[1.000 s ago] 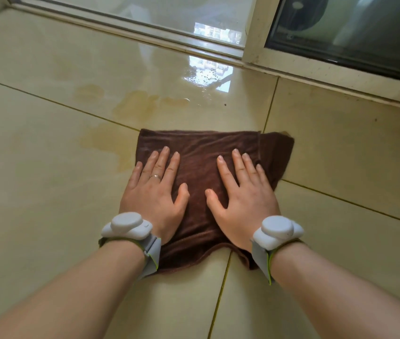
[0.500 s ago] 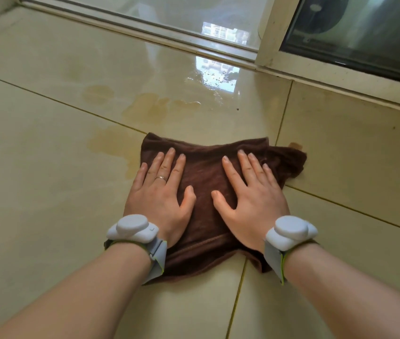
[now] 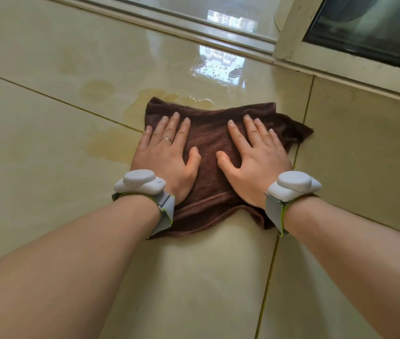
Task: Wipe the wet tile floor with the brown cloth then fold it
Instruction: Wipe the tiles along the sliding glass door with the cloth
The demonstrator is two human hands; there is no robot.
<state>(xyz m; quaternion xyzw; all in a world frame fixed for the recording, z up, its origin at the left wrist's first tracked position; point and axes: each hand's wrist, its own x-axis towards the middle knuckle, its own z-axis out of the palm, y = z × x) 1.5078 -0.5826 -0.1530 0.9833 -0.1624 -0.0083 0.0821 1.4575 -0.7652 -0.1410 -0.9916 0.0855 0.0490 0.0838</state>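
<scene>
A: Head view, the only 1 we have. Where's the cloth?

B: Flat on the tile floor, a bit rumpled, its far edge touching the yellowish puddle near the window track. Its right corner trails loose past the grout line.

A: And the hands?

B: Both lie on top, palms down. The left hand has its fingers straight and slightly spread, pressing the left half; the right hand is the same on the right half. Neither curls round the fabric. Each wrist wears a grey band.

A: So this looks like the wiping step?

B: I'd judge so. Wet shine and dark specks sit beyond the cloth, so the floor isn't dry and folding isn't due yet.

A: How to do it well?

B: Keep even weight through both palms so the cloth slides as 1 sheet and doesn't bunch. Push toward the puddle, overlap the passes, and tuck that loose corner in so it doesn't drag streaks.
</scene>
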